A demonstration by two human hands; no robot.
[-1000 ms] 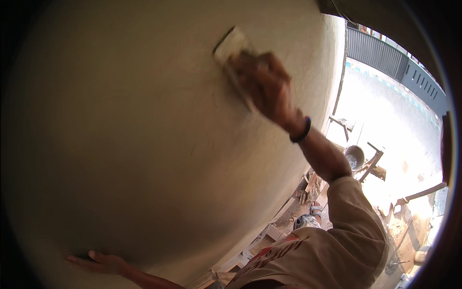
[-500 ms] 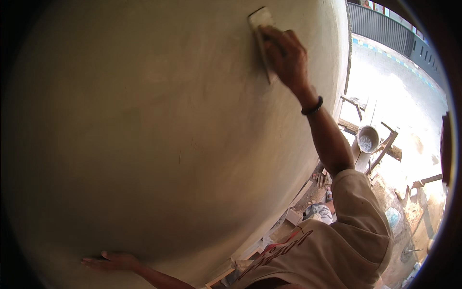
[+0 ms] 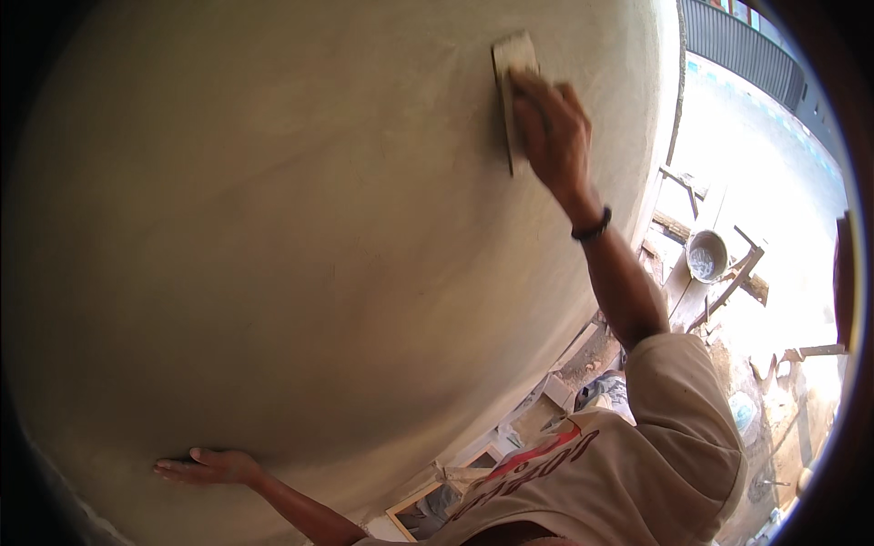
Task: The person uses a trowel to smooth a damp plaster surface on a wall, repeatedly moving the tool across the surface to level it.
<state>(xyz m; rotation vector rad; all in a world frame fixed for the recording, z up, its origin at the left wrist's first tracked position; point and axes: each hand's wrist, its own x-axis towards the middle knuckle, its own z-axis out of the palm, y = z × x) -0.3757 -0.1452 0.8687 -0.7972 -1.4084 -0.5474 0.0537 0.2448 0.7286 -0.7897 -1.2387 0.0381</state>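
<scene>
A plastering float [image 3: 515,55], pale and flat with a dark edge, lies against the upper right of a grey-beige plastered wall [image 3: 300,246]. My right hand [image 3: 553,127] is closed around its handle, which the fingers mostly hide. A dark band circles that wrist. At the lower left, my left hand [image 3: 209,466] rests with its fingers stretched out, palm side toward the wall. Nothing shows in it.
To the right, a round bucket [image 3: 706,256] with something pale inside stands on planks beside a wooden trestle [image 3: 734,282]. Rubble and a wooden frame [image 3: 414,514] lie along the wall's foot. A dark ribbed gate [image 3: 742,50] stands at the far upper right.
My right hand and the float have moved slightly right and down in the picture. My left hand appears a little higher. The whole view has shifted, with the bucket now further right.
</scene>
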